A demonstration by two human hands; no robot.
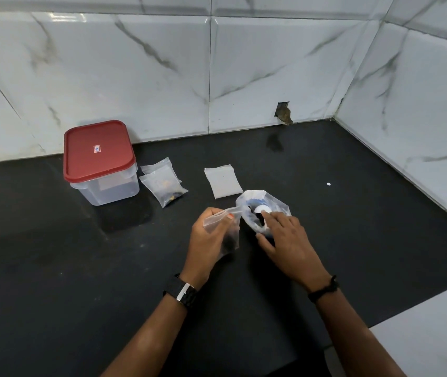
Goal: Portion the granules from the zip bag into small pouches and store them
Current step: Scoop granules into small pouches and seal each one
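My left hand (208, 240) pinches a small clear pouch (226, 229) at its mouth, and dark granules show in the pouch's bottom. Right beside it the larger zip bag (264, 204) stands open on the black counter. My right hand (285, 238) reaches into the bag's mouth, fingers on a white round scoop (260, 209) inside. Two filled pouches (164, 183) lie to the left, next to the container. A stack of flat unfilled pouches (223, 180) lies just behind the zip bag.
A clear plastic container (105, 183) with a red lid (97, 151) shut on it stands at the back left, near the marble-tiled wall. A tiny white speck (328, 183) lies on the black counter (80, 268) to the right. A white surface (434, 336) adjoins at the lower right.
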